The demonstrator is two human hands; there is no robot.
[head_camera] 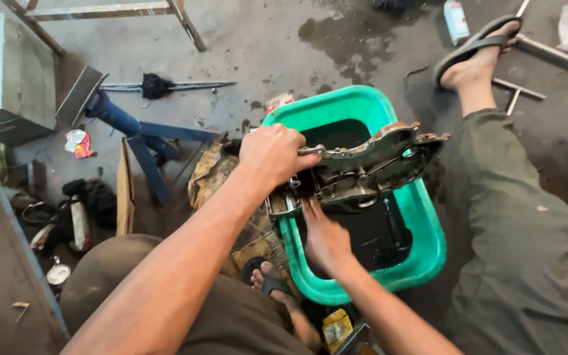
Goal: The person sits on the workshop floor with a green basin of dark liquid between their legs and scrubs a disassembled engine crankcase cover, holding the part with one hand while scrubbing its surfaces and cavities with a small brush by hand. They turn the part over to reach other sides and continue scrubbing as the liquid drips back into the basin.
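metal engine casing (369, 167) | over green tub (428, 250) | left hand (274, 154) fingers gripping it | right hand (323, 240) fingers unclear

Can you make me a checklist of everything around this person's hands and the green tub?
Surface: stained concrete floor, dark wet patch near the top.
Job's things: greasy metal engine cover held over green plastic tub of dark liquid.
Clutter: rags, cans, a torn cardboard piece, blue metal stand.
Grips: left hand clasps the cover's edge; right hand is under it, fingers blurred.
Cables: nothing seen.
Surroundings: grey metal box, metal frame, sandalled foot.
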